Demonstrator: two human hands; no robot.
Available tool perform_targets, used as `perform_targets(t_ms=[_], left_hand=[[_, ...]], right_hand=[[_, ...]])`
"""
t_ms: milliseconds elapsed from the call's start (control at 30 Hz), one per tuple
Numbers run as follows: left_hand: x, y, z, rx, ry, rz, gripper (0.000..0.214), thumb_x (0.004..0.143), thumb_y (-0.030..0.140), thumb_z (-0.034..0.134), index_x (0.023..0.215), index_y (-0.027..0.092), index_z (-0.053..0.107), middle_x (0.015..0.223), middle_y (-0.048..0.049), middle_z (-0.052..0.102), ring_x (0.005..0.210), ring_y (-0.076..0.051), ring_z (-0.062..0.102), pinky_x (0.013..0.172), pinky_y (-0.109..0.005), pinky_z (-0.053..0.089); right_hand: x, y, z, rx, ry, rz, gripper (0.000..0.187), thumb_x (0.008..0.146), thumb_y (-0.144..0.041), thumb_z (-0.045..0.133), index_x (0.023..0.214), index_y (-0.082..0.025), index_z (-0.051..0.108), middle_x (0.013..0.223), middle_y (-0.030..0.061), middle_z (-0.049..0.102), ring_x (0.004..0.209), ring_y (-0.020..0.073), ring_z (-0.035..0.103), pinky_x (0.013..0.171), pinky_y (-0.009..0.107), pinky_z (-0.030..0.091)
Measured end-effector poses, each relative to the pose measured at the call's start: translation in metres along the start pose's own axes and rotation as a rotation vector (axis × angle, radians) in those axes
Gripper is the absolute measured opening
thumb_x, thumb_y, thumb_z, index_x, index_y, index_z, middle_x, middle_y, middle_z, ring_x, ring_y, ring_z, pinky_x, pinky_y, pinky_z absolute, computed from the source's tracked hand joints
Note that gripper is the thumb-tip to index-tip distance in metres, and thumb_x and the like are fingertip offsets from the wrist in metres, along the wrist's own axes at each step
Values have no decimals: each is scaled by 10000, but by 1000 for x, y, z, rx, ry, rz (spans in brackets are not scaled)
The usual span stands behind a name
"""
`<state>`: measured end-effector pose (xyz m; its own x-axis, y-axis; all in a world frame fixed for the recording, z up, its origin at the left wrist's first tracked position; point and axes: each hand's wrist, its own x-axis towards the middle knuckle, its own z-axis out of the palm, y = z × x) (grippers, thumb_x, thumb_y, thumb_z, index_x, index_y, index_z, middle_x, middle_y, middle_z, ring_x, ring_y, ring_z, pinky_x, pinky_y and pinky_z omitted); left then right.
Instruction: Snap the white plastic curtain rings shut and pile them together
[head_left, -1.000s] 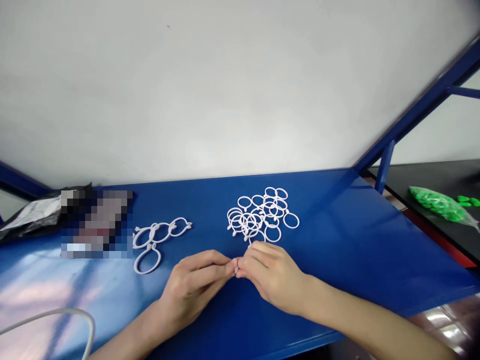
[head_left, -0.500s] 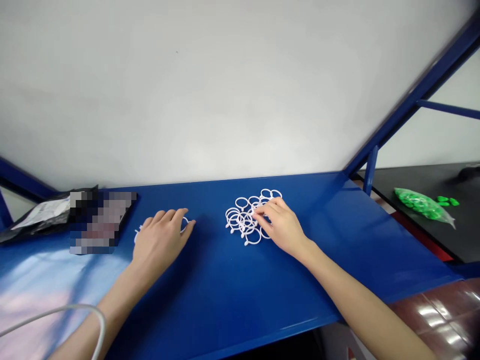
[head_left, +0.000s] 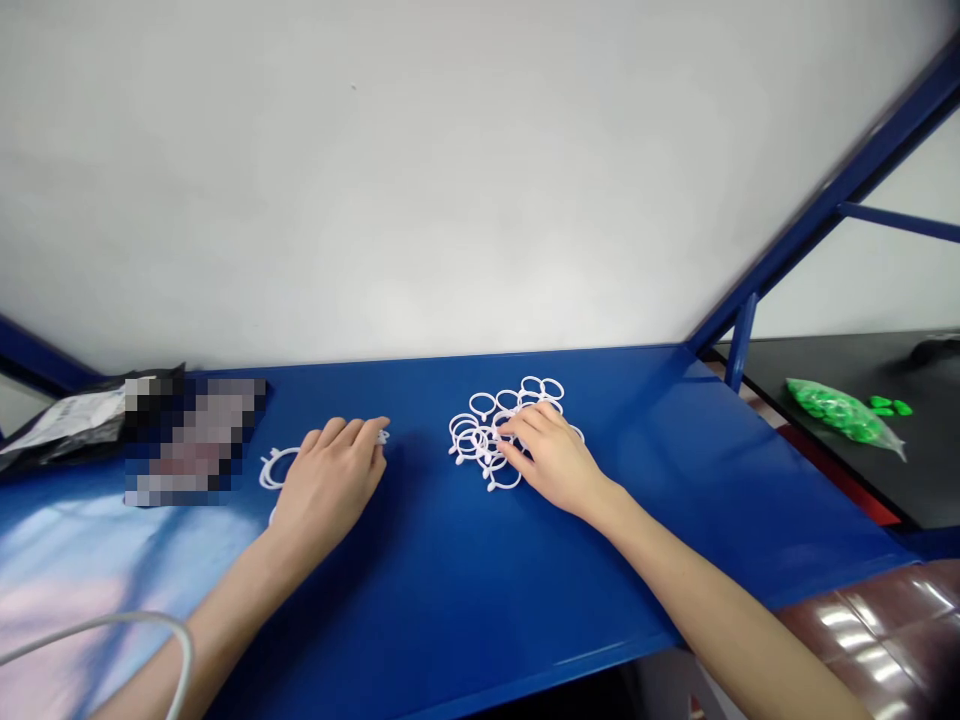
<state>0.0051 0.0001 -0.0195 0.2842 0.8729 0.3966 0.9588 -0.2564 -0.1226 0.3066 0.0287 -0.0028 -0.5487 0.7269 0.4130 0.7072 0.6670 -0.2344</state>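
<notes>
On the blue tabletop [head_left: 442,570], several thin white plastic rings [head_left: 466,440], each with a small knob, lie in an overlapping pile. My right hand [head_left: 553,455] rests over the right part of that pile, thumb and index finger closed on a ring and covering some of the others. Further left, my left hand [head_left: 334,480] is low over the table with its fingers curled. A small white ring end [head_left: 384,437] shows between its thumb and index finger. More white rings [head_left: 276,468] stick out from beneath its left side, partly hidden by the palm.
Black plastic packages [head_left: 82,425] and a pixelated packet [head_left: 202,440] lie at the left. A white cable [head_left: 112,620] loops across the lower left. Blue metal bars [head_left: 739,345] rise at the right. Beyond them, a bag of green pieces [head_left: 840,412] sits on a black surface.
My left hand's thumb and index finger have drawn closer together, and more rings show at its left. My right hand has shifted slightly left and down over the pile.
</notes>
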Motion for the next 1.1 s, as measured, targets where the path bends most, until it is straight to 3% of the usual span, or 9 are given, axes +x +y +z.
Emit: perform_targets(t_ms=[133, 233, 333, 533, 733, 967, 1100], left_hand=[[3, 4, -6, -183, 73, -46, 323, 971, 219, 427, 1190, 126, 645, 937, -104, 722, 910, -299, 632, 782, -421, 463], [6, 10, -14, -425, 57, -67, 272, 949, 224, 442, 1125, 167, 642, 907, -64, 682, 833, -229, 634, 748, -356, 497], [4, 22, -24, -676, -16, -65, 252, 954, 221, 447, 1130, 207, 627, 903, -24, 651, 752, -163, 620, 665, -278, 500], [-10, 54, -41, -1153, -268, 1, 161, 991, 226, 469, 1111, 231, 576, 955, -3, 662, 831, -134, 651, 758, -257, 550], [-12, 57, -42, -1218, -300, -26, 104, 997, 267, 528, 1007, 229, 624, 908, 4, 673, 790, -121, 647, 729, -235, 541], [-11, 57, -37, -1261, -209, -91, 90, 966, 275, 619, 998, 228, 688, 922, -1, 728, 804, -128, 700, 746, -230, 569], [-10, 57, -36, -1292, -160, -37, 81, 960, 252, 643, 984, 237, 719, 929, -8, 738, 828, -130, 706, 750, -228, 567]], right_hand=[[-1, -5, -1, 0, 36, -46, 160, 1014, -262, 595, 1074, -170, 712, 1045, 89, 724, 1021, 260, 601, 921, 432, 540], [-2, -13, -2, 27, 88, -130, 167, 1024, -243, 570, 1064, -168, 713, 1022, 91, 727, 1005, 253, 609, 914, 427, 539], [-5, -24, 0, 90, 111, -203, 172, 1027, -253, 566, 1088, -168, 704, 1023, 88, 730, 995, 246, 622, 896, 413, 547], [-11, -46, 8, 233, 93, -251, 168, 1023, -265, 570, 1133, -173, 656, 1159, 96, 719, 1122, 233, 639, 990, 404, 543], [-11, -49, 10, 290, 98, -281, 198, 1061, -265, 504, 979, -173, 659, 882, 42, 730, 865, 181, 650, 841, 332, 552], [-12, -50, 8, 410, 98, -190, 261, 1079, -305, 479, 975, -181, 684, 829, 34, 726, 769, 162, 621, 748, 303, 523], [-13, -53, 8, 463, 145, -149, 245, 1061, -312, 530, 938, -175, 691, 793, 26, 722, 704, 143, 609, 704, 286, 510]])
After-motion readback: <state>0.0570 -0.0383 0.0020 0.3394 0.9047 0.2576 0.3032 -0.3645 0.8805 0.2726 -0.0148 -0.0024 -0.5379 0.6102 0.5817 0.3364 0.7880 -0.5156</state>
